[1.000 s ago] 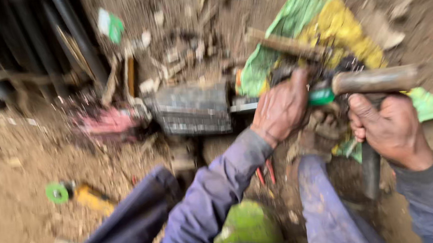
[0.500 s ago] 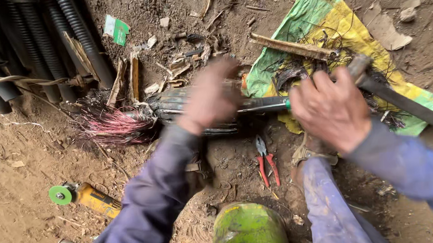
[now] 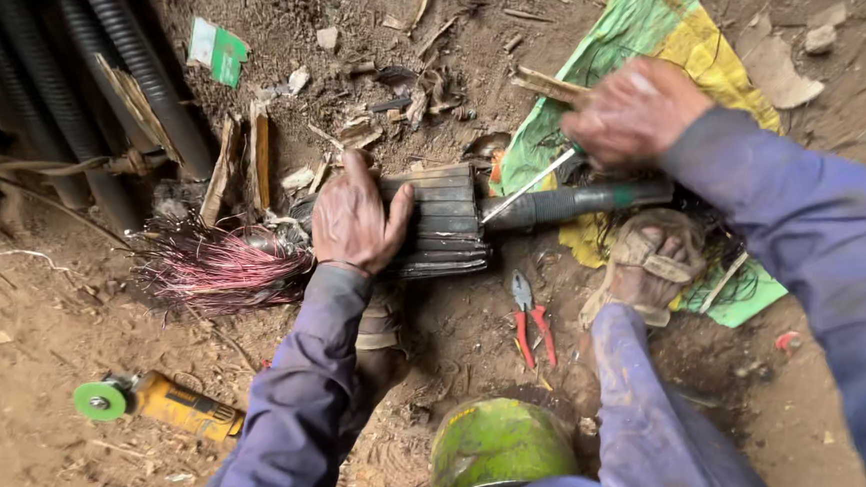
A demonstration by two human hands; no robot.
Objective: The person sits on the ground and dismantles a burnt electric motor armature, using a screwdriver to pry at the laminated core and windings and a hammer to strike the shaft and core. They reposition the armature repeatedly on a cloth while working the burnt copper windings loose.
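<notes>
Sitting nearest the camera at the bottom edge is one rounded green helmet-like shell [image 3: 501, 448], between the person's two blue-trousered legs. Left of it on the dirt floor [image 3: 32, 398] lies one yellow angle grinder with a green disc [image 3: 157, 403], well apart from the hands, with bare earth around it. One pair of red-handled pliers [image 3: 530, 318] lies on the ground just below the work, beside a sandalled foot [image 3: 645, 266].

Farther up, the left hand [image 3: 356, 218] rests palm down on the dark ribbed cylindrical rotor core [image 3: 437, 221], fingers spread over its top and side. A splayed bundle of reddish copper wires [image 3: 219, 272] sticks out of the core's left end; a dark steel shaft [image 3: 576, 203] runs out to the right. The right hand [image 3: 635, 111] hovers above the shaft, fingers closed around a thin pale rod [image 3: 530, 185] whose tip meets the core's right end.

Beyond, one green and yellow woven sack [image 3: 661, 34] lies under the shaft. Several black corrugated pipes [image 3: 63, 86] crowd the upper left corner, with wood scraps and stones scattered between.
</notes>
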